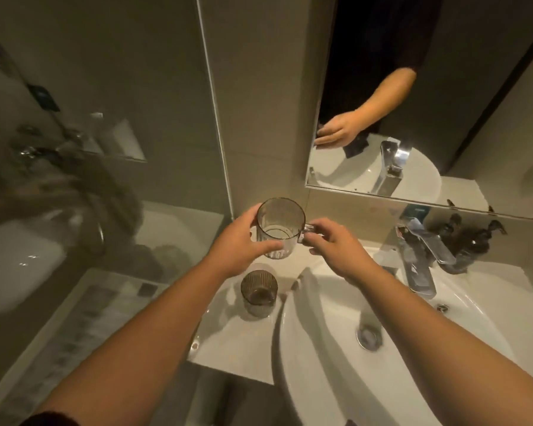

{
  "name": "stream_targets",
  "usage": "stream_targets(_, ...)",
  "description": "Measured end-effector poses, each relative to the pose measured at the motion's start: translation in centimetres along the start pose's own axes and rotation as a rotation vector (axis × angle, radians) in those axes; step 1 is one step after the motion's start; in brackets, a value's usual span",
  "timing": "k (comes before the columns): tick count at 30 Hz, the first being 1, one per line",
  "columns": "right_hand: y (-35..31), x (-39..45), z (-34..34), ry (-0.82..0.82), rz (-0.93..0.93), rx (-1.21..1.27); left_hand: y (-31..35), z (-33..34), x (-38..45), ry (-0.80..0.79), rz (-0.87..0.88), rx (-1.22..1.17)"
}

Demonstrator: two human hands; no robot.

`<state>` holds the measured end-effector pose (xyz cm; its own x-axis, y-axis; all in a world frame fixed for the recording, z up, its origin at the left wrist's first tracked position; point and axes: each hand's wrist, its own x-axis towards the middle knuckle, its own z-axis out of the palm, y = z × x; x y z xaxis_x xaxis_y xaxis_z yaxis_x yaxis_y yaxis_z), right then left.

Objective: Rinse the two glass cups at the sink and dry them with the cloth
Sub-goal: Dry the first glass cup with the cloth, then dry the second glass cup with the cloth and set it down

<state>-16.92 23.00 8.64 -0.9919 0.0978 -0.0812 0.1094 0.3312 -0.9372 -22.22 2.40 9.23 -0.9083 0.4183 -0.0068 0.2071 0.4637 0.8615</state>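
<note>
I hold a clear ribbed glass cup [280,226] with a handle in the air, above the left ledge of the white sink [326,358]. My left hand [239,244] wraps its body from the left. My right hand [336,242] pinches its handle from the right. A second ribbed glass cup [259,292] stands upright on the sink ledge just below, untouched. I cannot make out a cloth for certain.
A chrome tap [422,259] stands at the back right of the basin, with dark pump bottles [471,241] behind it. The drain [368,336] lies mid-basin. A mirror [382,167] hangs above. A toilet [22,259] and a patterned mat [74,333] are at left.
</note>
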Motion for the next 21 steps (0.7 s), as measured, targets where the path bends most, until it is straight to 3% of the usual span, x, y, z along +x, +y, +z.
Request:
stream_targets(5,2.0,8.5,1.1,-0.081,0.031,0.04,-4.6,0.1,7.0,0.048,-0.079,-0.031)
stream_targets(10,6.2,14.0,3.1,-0.061,0.034,0.013,-9.2,1.3,11.3,0.074,-0.142,-0.031)
stream_targets(21,12.4,17.3,4.5,0.036,0.061,-0.117,-14.1,4.5,14.1,0.049,-0.193,0.063)
